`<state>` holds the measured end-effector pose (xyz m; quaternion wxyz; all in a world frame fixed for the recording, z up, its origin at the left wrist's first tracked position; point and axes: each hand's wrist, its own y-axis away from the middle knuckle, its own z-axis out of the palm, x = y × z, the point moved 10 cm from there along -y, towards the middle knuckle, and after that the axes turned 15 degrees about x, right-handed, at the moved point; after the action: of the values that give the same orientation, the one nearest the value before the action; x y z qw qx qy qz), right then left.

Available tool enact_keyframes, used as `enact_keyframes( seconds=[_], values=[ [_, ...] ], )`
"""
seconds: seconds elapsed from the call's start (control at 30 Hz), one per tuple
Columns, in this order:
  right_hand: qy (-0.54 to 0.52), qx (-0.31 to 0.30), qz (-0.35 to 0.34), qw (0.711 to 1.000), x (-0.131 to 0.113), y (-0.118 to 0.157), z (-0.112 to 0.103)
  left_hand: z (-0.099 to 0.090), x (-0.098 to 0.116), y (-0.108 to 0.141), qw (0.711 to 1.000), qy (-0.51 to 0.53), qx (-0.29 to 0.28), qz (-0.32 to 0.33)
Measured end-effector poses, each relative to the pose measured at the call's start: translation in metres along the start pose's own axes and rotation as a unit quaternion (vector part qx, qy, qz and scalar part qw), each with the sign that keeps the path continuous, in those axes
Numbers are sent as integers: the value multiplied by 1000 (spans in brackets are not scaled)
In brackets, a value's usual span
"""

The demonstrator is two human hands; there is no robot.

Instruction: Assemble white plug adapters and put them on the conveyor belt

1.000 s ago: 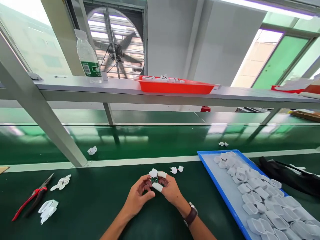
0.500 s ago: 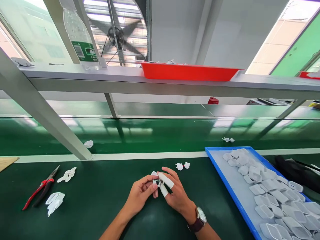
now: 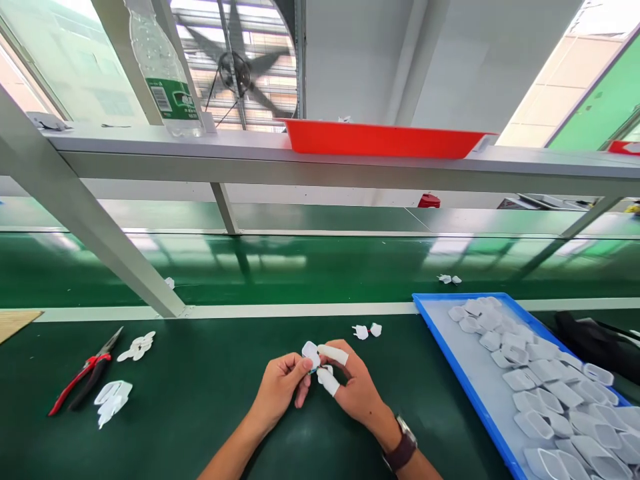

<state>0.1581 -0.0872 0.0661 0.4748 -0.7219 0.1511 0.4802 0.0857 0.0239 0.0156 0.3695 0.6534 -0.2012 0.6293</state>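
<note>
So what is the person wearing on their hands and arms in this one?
Both forearms are bare, with no sleeves. The right hand has white finger cots on two fingertips and a dark-strapped wristwatch on its wrist. The left hand wears nothing.

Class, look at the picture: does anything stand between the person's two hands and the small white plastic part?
Nothing visible does. The left hand and right hand already pinch the small white plastic part between their fingertips, above the green table.
</note>
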Motion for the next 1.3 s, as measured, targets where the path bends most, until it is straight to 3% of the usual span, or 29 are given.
enact_keyframes(
  seconds=[0.07, 0.17, 0.27, 0.43, 0.57, 0.67, 0.8, 0.9, 1.03, 1.17, 1.3],
  values=[
    [65, -11, -83, 994, -18, 1, 2, 2, 1, 2, 1000, -2, -16, -9],
    [177, -7, -229, 957, -48, 10, 8, -2, 11, 4, 1000, 9, -13, 10],
    [245, -12, -301, 921, -64, 20, 16, -9, 19, 4, 998, 54, -15, 29],
    [298, -30, -304, 904, -63, 22, 27, -21, 0, -1, 996, 75, -26, -48],
    [341, -56, -336, 876, -63, 24, 37, -40, -14, -2, 993, 60, 31, -96],
    [353, -52, -359, 862, -64, 27, 38, -55, -20, -6, 992, 34, 63, -105],
    [362, -60, -362, 857, -61, 28, 40, -63, -24, -16, 995, -28, 47, -82],
    [370, -67, -354, 856, -58, 26, 41, -60, -20, -14, 995, -40, 53, -72],
    [379, -67, -354, 853, -57, 25, 41, -50, -11, -2, 992, 20, 84, -97],
    [375, -51, -350, 857, -53, 24, 41, -43, -9, -2, 990, 51, 74, -113],
    [302, 1, -300, 905, -49, 16, 25, -30, -6, -14, 997, 52, 20, -60]
  ],
)
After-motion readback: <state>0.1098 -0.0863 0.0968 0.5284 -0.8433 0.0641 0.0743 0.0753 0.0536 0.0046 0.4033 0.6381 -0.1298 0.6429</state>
